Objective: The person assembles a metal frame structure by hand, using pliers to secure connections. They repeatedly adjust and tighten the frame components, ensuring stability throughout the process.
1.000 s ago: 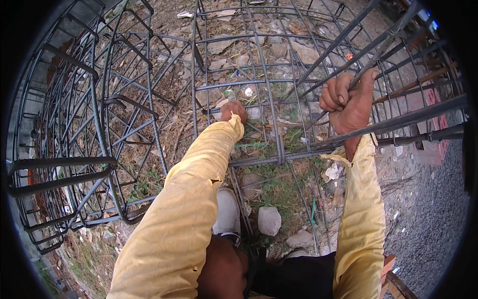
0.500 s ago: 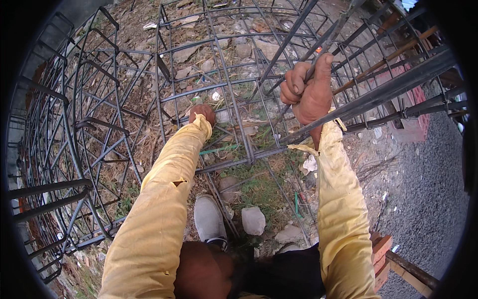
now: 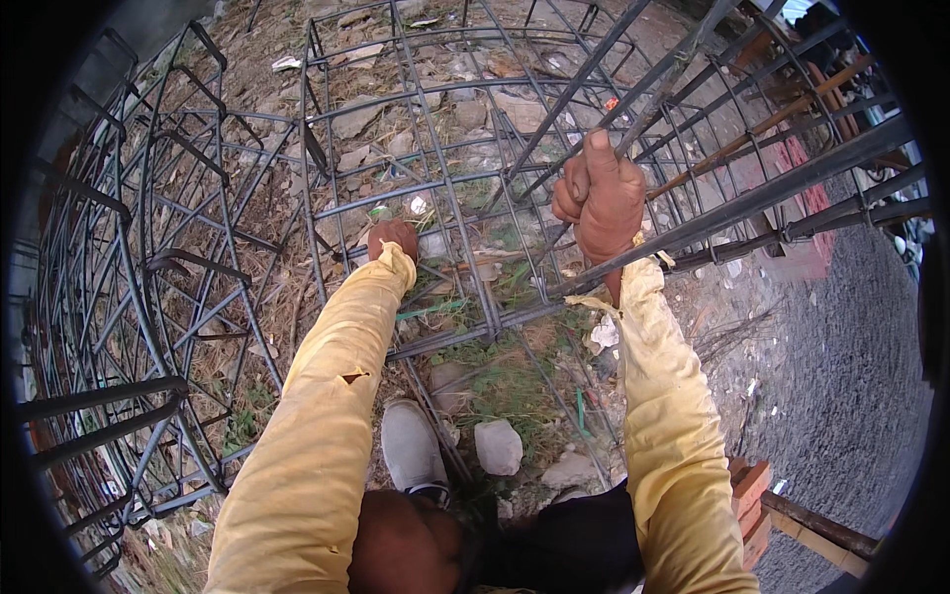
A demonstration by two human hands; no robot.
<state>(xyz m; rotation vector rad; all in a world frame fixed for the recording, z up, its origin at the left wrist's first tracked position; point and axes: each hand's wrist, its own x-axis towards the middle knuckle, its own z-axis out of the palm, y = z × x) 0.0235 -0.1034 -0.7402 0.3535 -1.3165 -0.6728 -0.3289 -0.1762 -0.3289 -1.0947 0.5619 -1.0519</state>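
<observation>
My right hand (image 3: 604, 203) is closed around a dark steel rebar (image 3: 661, 104) that slants up and away, its thumb pointing up along the bar. My left hand (image 3: 393, 238) is lower and to the left, at a cross bar of a rebar cage (image 3: 445, 163). It looks closed around that bar, though its fingers are mostly hidden behind the back of the hand. Torn yellow sleeves cover both forearms. A thick long bar (image 3: 762, 203) runs past my right wrist toward the upper right.
Another rebar cage with bent hooks (image 3: 198, 252) stands at the left. Stony, weedy ground shows through the bars, with a pale rock (image 3: 498, 447) beside my grey shoe (image 3: 411, 445). Red bricks (image 3: 749, 505) lie at the lower right, near a heap of grey gravel (image 3: 841, 396).
The whole view has shifted slightly. My right hand has turned, with its thumb now upright and nearer the fingers. My left hand stays at the same part of the cage.
</observation>
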